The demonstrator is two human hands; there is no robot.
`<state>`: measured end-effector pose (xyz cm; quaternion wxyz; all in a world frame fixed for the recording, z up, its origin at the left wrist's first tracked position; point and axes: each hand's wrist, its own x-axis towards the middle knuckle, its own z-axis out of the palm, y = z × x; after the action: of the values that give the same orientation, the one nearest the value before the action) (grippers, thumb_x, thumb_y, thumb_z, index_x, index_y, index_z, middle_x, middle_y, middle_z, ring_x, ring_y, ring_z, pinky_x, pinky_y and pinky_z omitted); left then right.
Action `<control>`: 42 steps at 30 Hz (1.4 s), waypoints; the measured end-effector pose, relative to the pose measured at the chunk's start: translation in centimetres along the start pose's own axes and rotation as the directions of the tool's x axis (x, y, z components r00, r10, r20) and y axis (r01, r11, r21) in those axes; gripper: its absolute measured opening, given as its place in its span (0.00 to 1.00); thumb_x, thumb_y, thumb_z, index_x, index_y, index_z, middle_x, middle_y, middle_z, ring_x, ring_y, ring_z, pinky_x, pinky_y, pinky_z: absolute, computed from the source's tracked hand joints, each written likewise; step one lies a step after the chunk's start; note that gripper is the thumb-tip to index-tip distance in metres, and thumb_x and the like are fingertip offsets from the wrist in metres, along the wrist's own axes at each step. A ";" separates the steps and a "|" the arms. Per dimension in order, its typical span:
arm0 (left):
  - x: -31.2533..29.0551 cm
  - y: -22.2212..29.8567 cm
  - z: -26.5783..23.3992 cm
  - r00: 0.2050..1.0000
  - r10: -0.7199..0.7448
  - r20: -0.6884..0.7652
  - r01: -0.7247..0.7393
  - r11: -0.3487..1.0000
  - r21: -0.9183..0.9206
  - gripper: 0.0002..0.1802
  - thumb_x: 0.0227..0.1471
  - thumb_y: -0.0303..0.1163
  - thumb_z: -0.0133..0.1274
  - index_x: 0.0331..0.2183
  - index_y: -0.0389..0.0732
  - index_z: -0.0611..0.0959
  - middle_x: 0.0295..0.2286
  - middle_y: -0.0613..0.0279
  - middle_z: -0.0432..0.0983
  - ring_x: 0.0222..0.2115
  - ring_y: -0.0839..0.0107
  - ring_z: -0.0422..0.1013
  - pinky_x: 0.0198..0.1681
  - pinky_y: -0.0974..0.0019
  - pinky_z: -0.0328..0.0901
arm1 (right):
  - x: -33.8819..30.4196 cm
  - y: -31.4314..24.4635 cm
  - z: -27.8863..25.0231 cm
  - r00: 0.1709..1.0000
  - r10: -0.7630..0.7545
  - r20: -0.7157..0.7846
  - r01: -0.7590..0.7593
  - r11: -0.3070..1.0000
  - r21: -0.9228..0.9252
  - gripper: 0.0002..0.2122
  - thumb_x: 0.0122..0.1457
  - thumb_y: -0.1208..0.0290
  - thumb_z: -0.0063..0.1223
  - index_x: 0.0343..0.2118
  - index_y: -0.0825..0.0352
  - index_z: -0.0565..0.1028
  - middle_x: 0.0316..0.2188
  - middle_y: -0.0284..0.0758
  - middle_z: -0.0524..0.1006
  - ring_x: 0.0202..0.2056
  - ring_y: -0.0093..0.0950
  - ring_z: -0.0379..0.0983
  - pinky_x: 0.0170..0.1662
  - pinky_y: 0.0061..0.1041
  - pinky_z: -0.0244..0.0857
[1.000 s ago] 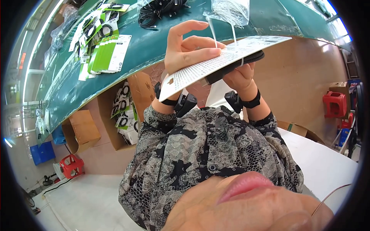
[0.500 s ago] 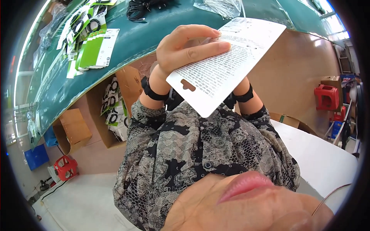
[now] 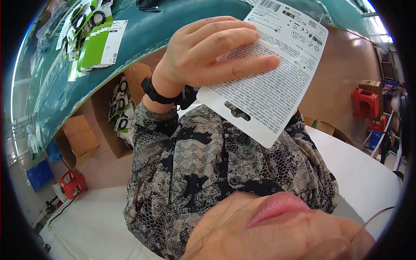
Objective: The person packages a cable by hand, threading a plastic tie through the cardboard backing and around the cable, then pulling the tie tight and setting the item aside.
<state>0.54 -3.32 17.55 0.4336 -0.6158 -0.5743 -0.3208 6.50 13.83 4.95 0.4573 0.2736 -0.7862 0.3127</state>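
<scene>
A white packaging card with rounded corners and dense small print is held up in front of my chest, tilted. A hang slot is cut near its lower edge, and small holes with a bit of white tie show toward the right. My left hand, with a black band at the wrist, grips the card from its left side. Its fingers and thumb lie across the printed face. My right hand is hidden behind the card, so its fingers cannot be seen.
On the green-topped table lie a stack of green-and-white cards and several carded black cables. A black cable bundle is at the far edge. Below stand a cardboard box of carded cables and red stools.
The card has come closer and shifted down and right, with its far printed end now showing. My left hand has spread further over it, and my right wrist has gone out of sight.
</scene>
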 end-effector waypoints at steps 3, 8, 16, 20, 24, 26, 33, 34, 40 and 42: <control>0.2 -0.1 -0.3 1.000 0.028 0.009 -0.029 0.999 0.036 0.20 0.32 0.34 0.66 0.35 0.51 0.86 0.35 0.62 0.76 0.36 0.62 0.77 0.39 0.65 0.74 | 0.0 0.0 -0.1 1.000 -0.001 0.009 0.001 1.000 0.023 0.09 0.48 0.75 0.59 0.34 0.68 0.79 0.41 0.40 0.76 0.44 0.40 0.72 0.52 0.41 0.61; 0.4 -0.2 -0.7 1.000 0.007 0.003 -0.008 0.999 0.049 0.22 0.31 0.35 0.67 0.36 0.54 0.86 0.35 0.63 0.75 0.38 0.62 0.76 0.39 0.65 0.75 | 0.2 0.2 -0.3 1.000 -0.012 0.016 0.011 0.999 0.053 0.09 0.48 0.75 0.59 0.34 0.68 0.78 0.41 0.40 0.76 0.43 0.40 0.72 0.51 0.40 0.62; 0.5 0.0 -0.7 0.999 0.033 -0.036 -0.030 0.996 0.083 0.25 0.29 0.34 0.69 0.38 0.58 0.85 0.34 0.65 0.72 0.40 0.59 0.76 0.39 0.65 0.75 | 1.0 0.3 -0.9 0.999 -0.039 0.018 0.037 0.994 0.098 0.09 0.49 0.76 0.58 0.35 0.68 0.78 0.41 0.41 0.76 0.42 0.40 0.73 0.50 0.39 0.64; 0.6 0.3 -0.7 0.999 0.016 -0.032 -0.014 0.998 0.060 0.26 0.29 0.34 0.69 0.38 0.58 0.85 0.33 0.65 0.71 0.40 0.58 0.76 0.39 0.65 0.75 | 1.1 0.2 -1.5 0.998 -0.049 0.026 0.045 0.992 0.122 0.08 0.50 0.76 0.58 0.35 0.68 0.78 0.41 0.41 0.76 0.41 0.40 0.73 0.49 0.38 0.64; 0.6 0.4 -0.7 1.000 -0.007 -0.010 0.008 0.999 0.036 0.26 0.28 0.34 0.69 0.38 0.56 0.85 0.33 0.65 0.71 0.40 0.58 0.76 0.39 0.64 0.75 | 1.1 0.0 -2.0 0.998 -0.059 0.033 0.053 0.988 0.144 0.08 0.50 0.77 0.57 0.35 0.69 0.77 0.41 0.41 0.76 0.41 0.40 0.73 0.49 0.37 0.65; 0.4 0.4 -0.6 1.000 -0.020 -0.004 0.020 0.999 0.026 0.26 0.28 0.34 0.69 0.37 0.56 0.85 0.33 0.65 0.71 0.40 0.58 0.76 0.39 0.63 0.75 | 1.2 -0.1 -2.1 0.997 -0.063 0.042 0.055 0.986 0.157 0.08 0.50 0.77 0.57 0.35 0.69 0.77 0.40 0.41 0.76 0.41 0.40 0.74 0.49 0.37 0.65; -0.4 -0.1 0.7 0.975 -0.218 -0.049 0.207 0.964 -0.165 0.26 0.35 0.40 0.63 0.43 0.57 0.83 0.28 0.66 0.69 0.37 0.68 0.76 0.36 0.71 0.71 | 2.9 -1.6 -3.2 0.996 -0.075 0.056 0.063 0.980 0.188 0.08 0.51 0.77 0.57 0.35 0.69 0.77 0.40 0.42 0.76 0.40 0.39 0.74 0.48 0.36 0.67; -2.2 0.0 1.3 0.974 -0.221 -0.043 0.212 0.965 -0.156 0.26 0.35 0.40 0.63 0.43 0.57 0.83 0.28 0.66 0.69 0.37 0.68 0.76 0.36 0.71 0.71 | 3.8 -2.1 -3.2 0.995 0.090 -0.032 -0.057 0.831 0.554 0.07 0.53 0.79 0.55 0.36 0.70 0.75 0.38 0.42 0.77 0.36 0.36 0.75 0.43 0.30 0.69; -5.7 0.4 6.0 0.358 -0.932 -0.061 0.549 0.263 -0.794 0.13 0.52 0.27 0.57 0.42 0.41 0.77 0.36 0.66 0.75 0.34 0.73 0.73 0.41 0.66 0.71 | 7.9 -2.2 -3.3 0.820 0.561 0.117 -0.452 0.509 0.732 0.05 0.60 0.80 0.48 0.38 0.73 0.67 0.28 0.40 0.74 0.29 0.25 0.72 0.36 0.22 0.69; -7.4 -0.1 6.9 0.316 -0.948 -0.039 0.508 0.204 -0.837 0.14 0.53 0.28 0.57 0.43 0.41 0.76 0.36 0.66 0.75 0.35 0.73 0.73 0.41 0.65 0.71 | 8.2 -1.4 -2.9 0.832 0.550 0.075 -0.437 0.567 0.698 0.05 0.60 0.80 0.49 0.38 0.72 0.69 0.29 0.38 0.74 0.29 0.22 0.72 0.34 0.20 0.68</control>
<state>-1.23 -0.28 8.10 0.0853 -0.2211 -0.4772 -0.8463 5.53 13.85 13.69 0.2736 0.1677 -0.6192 0.7166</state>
